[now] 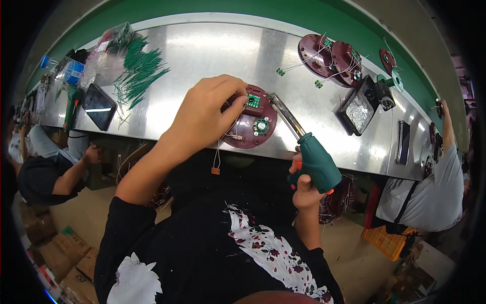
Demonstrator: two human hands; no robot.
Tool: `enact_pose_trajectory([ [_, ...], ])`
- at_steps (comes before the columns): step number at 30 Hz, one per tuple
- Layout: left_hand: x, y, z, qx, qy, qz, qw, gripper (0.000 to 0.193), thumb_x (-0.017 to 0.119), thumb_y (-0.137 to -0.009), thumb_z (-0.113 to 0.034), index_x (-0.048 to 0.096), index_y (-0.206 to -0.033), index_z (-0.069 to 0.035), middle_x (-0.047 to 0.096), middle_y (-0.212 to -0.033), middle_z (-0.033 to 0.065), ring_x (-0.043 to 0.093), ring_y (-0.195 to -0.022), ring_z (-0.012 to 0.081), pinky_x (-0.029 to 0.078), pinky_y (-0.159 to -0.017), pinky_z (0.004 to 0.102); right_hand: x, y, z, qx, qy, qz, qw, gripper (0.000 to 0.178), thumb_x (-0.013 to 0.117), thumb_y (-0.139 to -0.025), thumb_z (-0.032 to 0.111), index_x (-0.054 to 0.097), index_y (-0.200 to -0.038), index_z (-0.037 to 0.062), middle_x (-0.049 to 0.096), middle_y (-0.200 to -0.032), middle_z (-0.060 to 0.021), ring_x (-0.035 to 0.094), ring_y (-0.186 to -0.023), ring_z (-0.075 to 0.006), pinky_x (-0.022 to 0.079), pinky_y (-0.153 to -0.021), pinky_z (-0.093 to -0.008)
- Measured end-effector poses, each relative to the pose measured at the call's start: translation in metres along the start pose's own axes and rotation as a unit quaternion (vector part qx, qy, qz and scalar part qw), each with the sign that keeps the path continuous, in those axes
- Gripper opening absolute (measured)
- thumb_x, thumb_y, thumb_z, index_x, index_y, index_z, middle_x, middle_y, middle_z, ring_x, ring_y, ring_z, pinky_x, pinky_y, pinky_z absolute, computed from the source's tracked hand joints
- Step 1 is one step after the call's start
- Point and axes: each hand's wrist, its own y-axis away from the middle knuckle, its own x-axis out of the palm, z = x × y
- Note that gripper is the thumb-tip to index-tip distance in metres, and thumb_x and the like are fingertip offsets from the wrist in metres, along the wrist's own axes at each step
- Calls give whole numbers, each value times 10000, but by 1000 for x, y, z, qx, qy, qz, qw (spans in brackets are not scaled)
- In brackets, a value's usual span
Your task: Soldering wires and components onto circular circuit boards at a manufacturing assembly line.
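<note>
On the metal bench before me lies a maroon round plastic housing point(245, 137). A small green circuit board point(253, 101) and a round green-rimmed part point(261, 125) sit inside it. My left hand point(207, 109) reaches over the housing's left side, thumb and fingers pinched beside the board; what they pinch is too small to make out. Thin white wires run from the housing over the bench edge to a small orange plate point(215, 171). My right hand point(305, 191) grips a green soldering gun point(320, 161) from below. Its metal tip touches or nearly touches the housing near the board.
Similar maroon housings point(315, 57) with wires lie at the back right. Nearer stand a black tray point(358, 105) and a solder spool point(397, 81). Loose green strips point(139, 71), a dark phone-like slab point(98, 107) and plastic bags lie left. People sit at both sides.
</note>
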Motion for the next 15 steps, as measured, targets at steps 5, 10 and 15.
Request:
enact_pose_trajectory([
  [5, -19, 1, 9, 70, -59, -13, 996, 88, 733, -902, -42, 681, -952, 8, 750, -1040, 134, 725, -910, 300, 567, -798, 359, -3, 1, -6, -10, -4, 16, 1000, 705, 580, -1014, 613, 647, -1167, -71, 635, -796, -81, 595, -684, -150, 520, -769, -334],
  [10, -25, 6, 10, 4, -56, -17, 998, 98, 748, -900, -71, 683, -908, 2, 751, -1017, 132, 717, -898, 301, 553, -813, 360, 0, 1, -6, -7, -5, 4, 1000, 702, 570, -1019, 615, 643, -1169, -67, 638, -809, -80, 600, -702, -149, 522, -796, -335],
  [15, -18, 9, 4, -32, -29, -51, 998, 132, 766, -894, -106, 692, -861, -1, 751, -968, 117, 710, -837, 286, 561, -761, 363, -1, 1, -6, -5, -6, -5, 1000, 700, 567, -1020, 616, 646, -1161, -64, 639, -816, -79, 603, -708, -147, 525, -803, -339],
])
